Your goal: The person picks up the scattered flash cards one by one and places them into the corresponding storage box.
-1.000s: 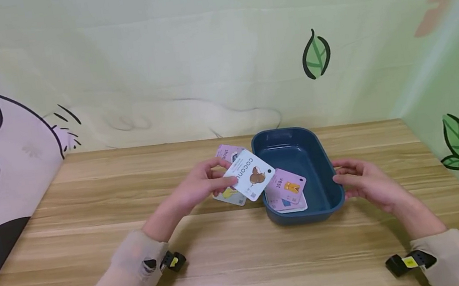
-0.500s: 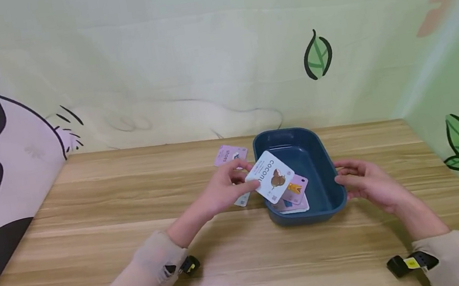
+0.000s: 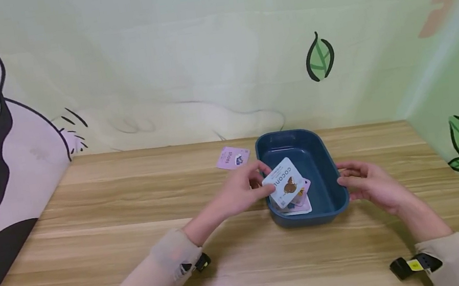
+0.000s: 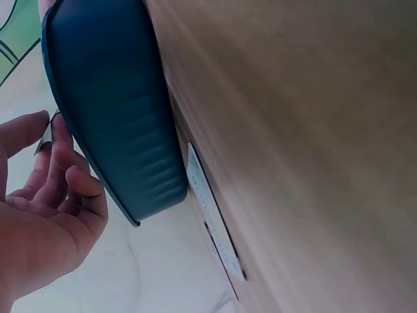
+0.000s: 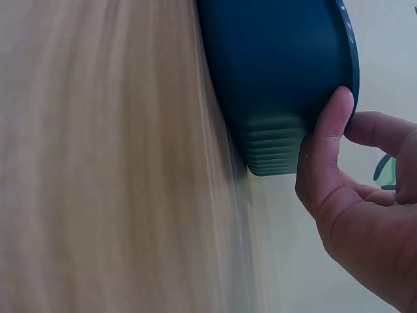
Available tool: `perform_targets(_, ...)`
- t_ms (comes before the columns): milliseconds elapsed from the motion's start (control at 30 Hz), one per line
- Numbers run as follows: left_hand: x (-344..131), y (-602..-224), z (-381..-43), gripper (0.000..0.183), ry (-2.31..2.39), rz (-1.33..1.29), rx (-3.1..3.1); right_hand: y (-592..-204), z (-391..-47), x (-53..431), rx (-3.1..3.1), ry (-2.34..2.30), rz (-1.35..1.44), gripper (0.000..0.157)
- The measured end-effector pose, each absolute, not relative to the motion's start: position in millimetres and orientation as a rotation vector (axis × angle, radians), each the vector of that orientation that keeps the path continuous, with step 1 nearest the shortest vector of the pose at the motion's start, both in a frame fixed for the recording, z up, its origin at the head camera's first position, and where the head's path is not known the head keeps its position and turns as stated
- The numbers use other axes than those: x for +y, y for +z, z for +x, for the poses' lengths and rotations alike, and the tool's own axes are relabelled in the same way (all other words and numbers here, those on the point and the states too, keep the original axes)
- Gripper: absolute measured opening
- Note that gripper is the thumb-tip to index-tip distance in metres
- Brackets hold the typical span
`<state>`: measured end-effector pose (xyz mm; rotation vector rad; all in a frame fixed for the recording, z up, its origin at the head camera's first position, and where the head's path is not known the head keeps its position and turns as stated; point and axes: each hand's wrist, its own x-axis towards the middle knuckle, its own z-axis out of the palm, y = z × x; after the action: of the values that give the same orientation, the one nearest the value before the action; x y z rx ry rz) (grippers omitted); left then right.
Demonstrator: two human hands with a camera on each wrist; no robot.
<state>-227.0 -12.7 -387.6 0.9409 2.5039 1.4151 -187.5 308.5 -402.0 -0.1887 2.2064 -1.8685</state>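
Observation:
My left hand (image 3: 243, 191) pinches a white flash card (image 3: 284, 184) printed with "coconut" and a brown coconut picture. It holds the card tilted over the left part of a dark blue plastic bin (image 3: 262, 144). Only a sliver of that card (image 4: 44, 138) shows between thumb and finger in the left wrist view. Inside the bin lie more cards (image 3: 303, 207), partly covered by the coconut card. At the bin's right side, my right hand (image 3: 371, 186) holds the rim, its fingertips against the outer wall (image 5: 280, 72) in the right wrist view.
A purple "shoes" card (image 3: 233, 157) lies on the wooden table (image 3: 131, 197) left of the bin. In the left wrist view a pale card (image 4: 214, 212) lies flat beside the bin. A printed backdrop (image 3: 181, 61) stands behind the table's far edge.
My left hand has carried the coconut card rightward and slightly down, from beside the bin to over its left part. It now hides the table card with a yellow picture. The right hand stays at the rim.

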Motion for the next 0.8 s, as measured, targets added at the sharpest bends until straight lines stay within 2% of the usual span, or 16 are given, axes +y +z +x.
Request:
perform_targets(400,-3.7,-380.9,-226.4,0.023,1.163,1.077,2.600,-402.7,-187.7,308.5,2.207,-1.868,-0.183,0.055)
perform_targets(567,-3.7,-383.2,-227.2,0.031,1.066,1.099,2.714,-403.6,-188.4,308.7,2.210,-1.858,-0.164,0.056)
perform_targets(667,-5.6,-386.0,-227.9,0.037,1.076,1.092,2.752,-403.3,-188.6,308.5,2.213,-1.853,-0.163,0.056)
perform_targets(800,-10.0,-388.8,-229.1,0.034,1.160,1.057,2.768,-402.3,-188.1,307.7,2.213,-1.850,-0.164,0.056)
